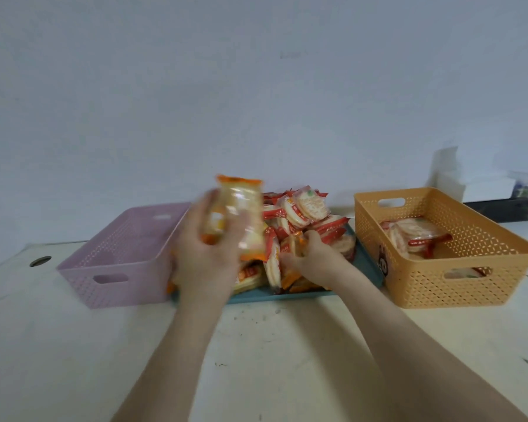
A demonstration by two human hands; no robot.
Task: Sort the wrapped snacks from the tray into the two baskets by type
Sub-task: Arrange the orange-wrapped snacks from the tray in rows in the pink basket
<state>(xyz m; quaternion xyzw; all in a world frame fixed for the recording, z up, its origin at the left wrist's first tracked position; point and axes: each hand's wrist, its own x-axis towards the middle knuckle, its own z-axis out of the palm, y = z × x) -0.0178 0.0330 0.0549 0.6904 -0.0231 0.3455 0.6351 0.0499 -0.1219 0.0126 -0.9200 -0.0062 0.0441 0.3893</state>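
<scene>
A blue tray in the middle of the table holds a heap of wrapped snacks, some with red ends and some with orange ends. My left hand grips an orange-ended snack pack raised above the tray's left side; it is blurred. My right hand lies in the heap and pinches another orange-ended snack. A pink basket stands left of the tray; I see nothing in it. An orange basket on the right holds several red-ended snacks.
Behind the orange basket sits a dark tray with a white box and white tissue. A round hole marks the table at the far left. A plain wall rises behind the table.
</scene>
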